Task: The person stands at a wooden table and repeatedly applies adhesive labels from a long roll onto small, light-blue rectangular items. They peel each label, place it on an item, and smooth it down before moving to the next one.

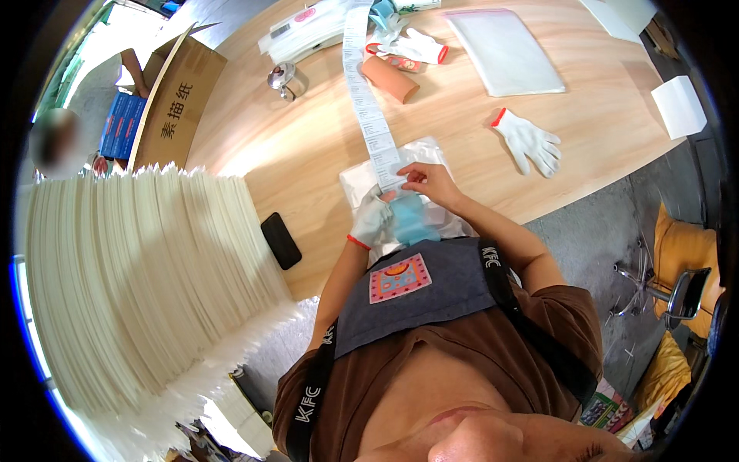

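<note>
A long strip of white printed labels [362, 104] runs from the far side of the table down to my hands. My left hand [369, 219], in a white knit glove with a red cuff and bare fingertips, is closed on the strip's near end from the left. My bare right hand [433, 183] pinches the strip's right edge with thumb and fingertips. Beneath both hands lie clear plastic packets [436, 156]. A light blue piece [413, 219] rests on them close to my apron, partly under film; its kind cannot be made out.
A tall stack of white paper [146, 285] stands at left beside a black phone [281, 240]. Across the table are a metal bell-like object [282, 75], an orange-brown roll [390, 79], a white glove [528, 142] and clear bags [504, 54]. A person reaches by a cardboard box [175, 100].
</note>
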Demonstrator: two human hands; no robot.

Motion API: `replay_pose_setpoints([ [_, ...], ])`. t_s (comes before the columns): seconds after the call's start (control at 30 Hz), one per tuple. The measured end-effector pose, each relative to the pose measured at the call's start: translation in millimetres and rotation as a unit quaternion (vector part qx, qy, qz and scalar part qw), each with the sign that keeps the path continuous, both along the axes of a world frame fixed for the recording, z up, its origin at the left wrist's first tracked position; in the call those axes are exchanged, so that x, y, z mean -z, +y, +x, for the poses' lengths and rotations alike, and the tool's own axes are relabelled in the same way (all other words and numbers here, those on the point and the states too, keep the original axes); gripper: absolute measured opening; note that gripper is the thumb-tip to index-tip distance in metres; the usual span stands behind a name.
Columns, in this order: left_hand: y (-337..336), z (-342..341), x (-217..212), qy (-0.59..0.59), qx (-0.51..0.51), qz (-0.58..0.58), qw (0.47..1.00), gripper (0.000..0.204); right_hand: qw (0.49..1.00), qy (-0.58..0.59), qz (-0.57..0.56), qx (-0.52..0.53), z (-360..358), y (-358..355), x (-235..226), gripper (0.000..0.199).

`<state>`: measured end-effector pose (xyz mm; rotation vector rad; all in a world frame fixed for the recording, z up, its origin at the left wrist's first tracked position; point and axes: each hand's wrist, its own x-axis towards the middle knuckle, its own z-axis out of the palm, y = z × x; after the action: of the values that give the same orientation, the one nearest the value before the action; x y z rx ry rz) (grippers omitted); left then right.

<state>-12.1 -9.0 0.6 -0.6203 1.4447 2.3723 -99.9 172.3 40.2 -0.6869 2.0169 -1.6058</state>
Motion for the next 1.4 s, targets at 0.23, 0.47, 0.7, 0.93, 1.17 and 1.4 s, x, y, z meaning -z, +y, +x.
replay_pose_setpoints([
  [0.23,0,-7,16,-0.006,-0.066,0.096,0.993,0.023,0.933,0.360,0.013,0.022,14,1,12,0.013],
  [0.47,2,-5,37,-0.004,-0.157,0.121,0.980,0.024,0.959,0.284,-0.024,0.009,18,6,-3,0.009],
  [0.7,15,-7,5,-0.049,-0.181,0.109,0.976,0.030,0.972,-0.217,-0.064,0.063,-46,19,9,0.016],
  [0.93,16,-4,-17,-0.120,-0.109,0.024,0.986,0.025,0.991,-0.013,0.105,0.081,-81,14,41,0.017],
  [1.17,15,-1,-14,-0.121,-0.101,0.012,0.987,0.027,0.967,0.110,0.192,0.128,-64,7,28,0.014],
  [1.4,16,-2,-20,-0.144,-0.088,-0.015,0.986,0.028,0.914,0.346,0.071,0.198,-49,11,31,0.025],
])
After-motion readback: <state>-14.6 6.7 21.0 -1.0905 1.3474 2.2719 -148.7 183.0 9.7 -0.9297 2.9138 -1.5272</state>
